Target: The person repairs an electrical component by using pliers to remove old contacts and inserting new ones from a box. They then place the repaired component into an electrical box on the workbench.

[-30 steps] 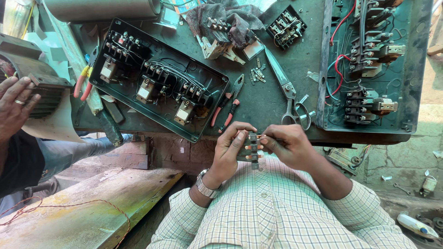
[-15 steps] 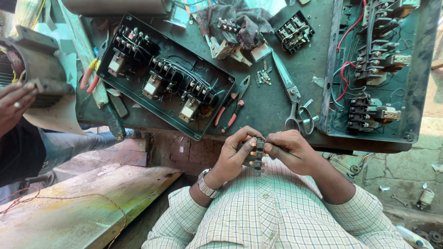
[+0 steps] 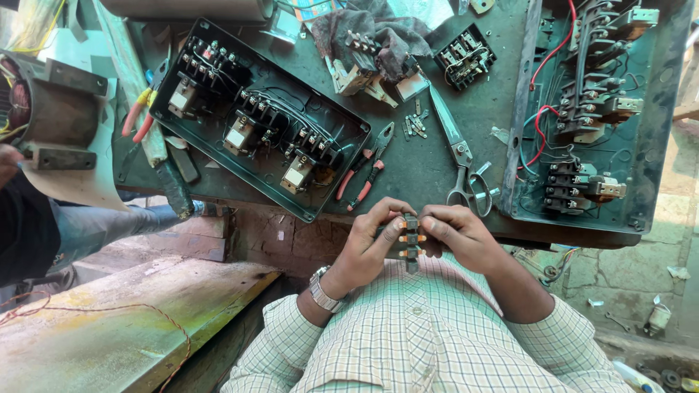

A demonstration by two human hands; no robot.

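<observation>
Both hands meet over my lap, just below the edge of the green workbench (image 3: 466, 138). Between them is a small dark contact block with orange tips (image 3: 410, 240). My left hand (image 3: 369, 240), with a wristwatch on its wrist, grips the block from the left. From the right, my right hand (image 3: 457, 234) pinches the same block with its fingertips. Red-handled pliers (image 3: 364, 178) and a pair of scissors (image 3: 460, 171) lie on the bench just above my hands.
An open black starter box with relays (image 3: 255, 120) lies at the bench's left, a green panel with red wires (image 3: 590, 109) at right. Loose screws (image 3: 415, 125), a cloth and contactor parts sit at the back. Another person's arm (image 3: 29, 218) and a motor part (image 3: 51, 120) are at left. A wooden plank (image 3: 109, 327) lies below.
The view has drifted so the bench appears higher. My hands stay together on the contact block, with the fingers shifting slightly around it.
</observation>
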